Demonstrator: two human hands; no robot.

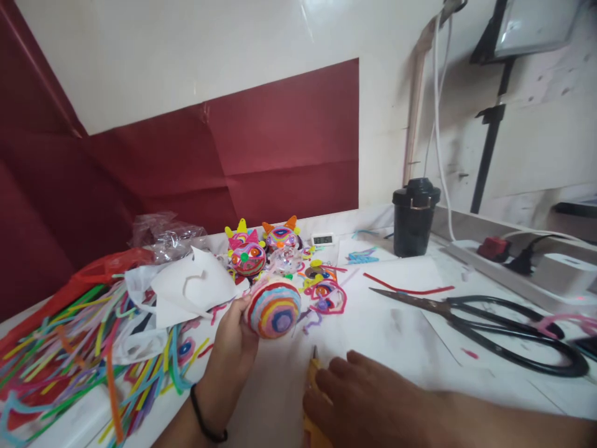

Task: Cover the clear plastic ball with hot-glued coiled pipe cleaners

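Meanwhile left hand (pixel 236 339) grips striped ball (pixel 273 309) beside black canister (pixel 413 216).

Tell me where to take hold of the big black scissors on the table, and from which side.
Grip the black scissors at the two large loop handles, coming from the right and above. They lie flat on the white table with the blades pointing left toward the red pipe cleaner, so the loops are the safe, roomy end. The right hand is the nearer one; the left hand holds the striped ball.
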